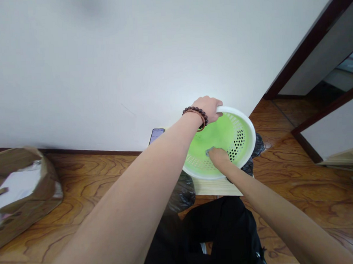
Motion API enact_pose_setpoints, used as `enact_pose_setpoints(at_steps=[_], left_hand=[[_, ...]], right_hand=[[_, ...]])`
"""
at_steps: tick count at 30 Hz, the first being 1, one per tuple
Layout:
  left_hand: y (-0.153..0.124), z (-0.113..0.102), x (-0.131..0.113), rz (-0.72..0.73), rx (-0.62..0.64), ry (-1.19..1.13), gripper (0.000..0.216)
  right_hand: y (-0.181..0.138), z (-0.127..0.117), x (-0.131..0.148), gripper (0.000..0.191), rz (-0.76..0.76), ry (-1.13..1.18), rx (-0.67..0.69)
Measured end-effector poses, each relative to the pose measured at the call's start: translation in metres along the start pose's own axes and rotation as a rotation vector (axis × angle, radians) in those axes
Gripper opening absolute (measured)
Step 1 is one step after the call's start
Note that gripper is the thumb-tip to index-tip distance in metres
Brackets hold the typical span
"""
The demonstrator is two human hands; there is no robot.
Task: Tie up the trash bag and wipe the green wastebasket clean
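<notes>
A round green strainer basket with a white rim (247,124) is tilted towards me above a small pale wooden stool (215,187). My left hand (209,106), with a bead bracelet on the wrist, grips the rim at its far edge. My right hand (217,156) is inside the basket, fingers pressed on a small greyish cloth or pad (209,151) against the green bottom.
A phone (156,134) leans against the white wall behind the stool. Black plastic bags (182,192) lie beside and behind the stool. An open cardboard box (16,191) sits on the wood floor at left. A doorway with a dark frame (308,42) is at right.
</notes>
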State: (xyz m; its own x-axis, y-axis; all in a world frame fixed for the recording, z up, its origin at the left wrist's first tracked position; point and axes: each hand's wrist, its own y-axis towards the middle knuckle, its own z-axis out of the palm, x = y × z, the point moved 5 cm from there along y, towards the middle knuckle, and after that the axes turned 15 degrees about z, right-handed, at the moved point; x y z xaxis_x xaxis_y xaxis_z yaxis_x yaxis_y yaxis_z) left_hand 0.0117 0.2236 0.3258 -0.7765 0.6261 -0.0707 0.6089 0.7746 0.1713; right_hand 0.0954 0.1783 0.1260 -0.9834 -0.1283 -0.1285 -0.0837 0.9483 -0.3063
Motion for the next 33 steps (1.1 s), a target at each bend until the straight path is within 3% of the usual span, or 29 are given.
enact_pose_setpoints(at_steps=[5, 10, 14, 17, 20, 23, 26, 29, 33], left_hand=[[0.001, 0.001, 0.001, -0.031, 0.009, -0.007, 0.034], [0.002, 0.003, 0.001, -0.012, -0.006, -0.013, 0.035], [0.0, 0.002, 0.003, -0.023, -0.002, -0.002, 0.033], [-0.001, 0.001, 0.002, -0.034, 0.008, -0.003, 0.033], [0.0, 0.001, 0.001, -0.037, 0.011, -0.01, 0.032], [0.001, 0.002, 0.0, -0.034, 0.004, -0.016, 0.033], [0.001, 0.002, 0.001, -0.027, -0.001, -0.004, 0.034], [0.0, 0.003, 0.003, -0.024, -0.001, 0.008, 0.035], [0.001, 0.004, 0.004, -0.028, 0.002, 0.009, 0.035]], right_hand=[[0.004, 0.008, 0.025, 0.037, -0.05, 0.256, 0.036], [-0.002, -0.004, 0.063, 0.038, -0.126, 0.551, -0.093], [-0.006, -0.004, 0.057, 0.037, -0.194, 0.385, -0.026], [-0.004, 0.002, 0.027, 0.033, -0.088, 0.111, 0.037], [0.002, -0.003, -0.002, 0.031, -0.024, -0.051, -0.04], [0.009, -0.006, -0.015, 0.032, 0.017, -0.052, -0.1], [0.009, 0.004, -0.003, 0.035, 0.039, 0.098, -0.026], [0.002, 0.01, 0.03, 0.038, -0.03, 0.289, -0.002], [-0.008, 0.006, 0.054, 0.038, -0.059, 0.273, -0.016]])
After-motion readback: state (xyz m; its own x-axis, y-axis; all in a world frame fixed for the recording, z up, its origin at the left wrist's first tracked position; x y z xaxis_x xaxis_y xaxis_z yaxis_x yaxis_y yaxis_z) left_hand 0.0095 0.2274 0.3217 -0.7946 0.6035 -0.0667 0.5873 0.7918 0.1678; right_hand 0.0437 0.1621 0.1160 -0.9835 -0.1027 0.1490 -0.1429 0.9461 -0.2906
